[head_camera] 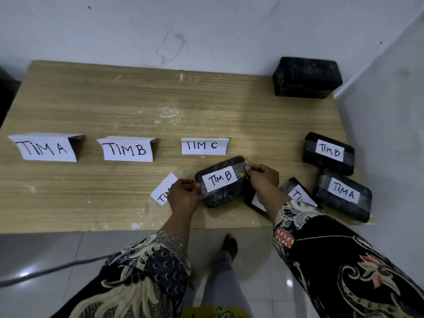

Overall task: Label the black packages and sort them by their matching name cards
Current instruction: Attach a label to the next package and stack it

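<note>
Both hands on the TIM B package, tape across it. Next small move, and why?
Probably press the clear tape ends down flat. The left hand and right hand each pinch an end at the package sides, its TIM B label lies under the strip, and the package is not yet by the TIM B card.

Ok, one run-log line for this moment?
labelling | both hands taping TIM B label onto package | cards unsorted

Plain indoor room — wooden table [91, 106], white wall [206, 26], tiled floor [46, 249]
</note>
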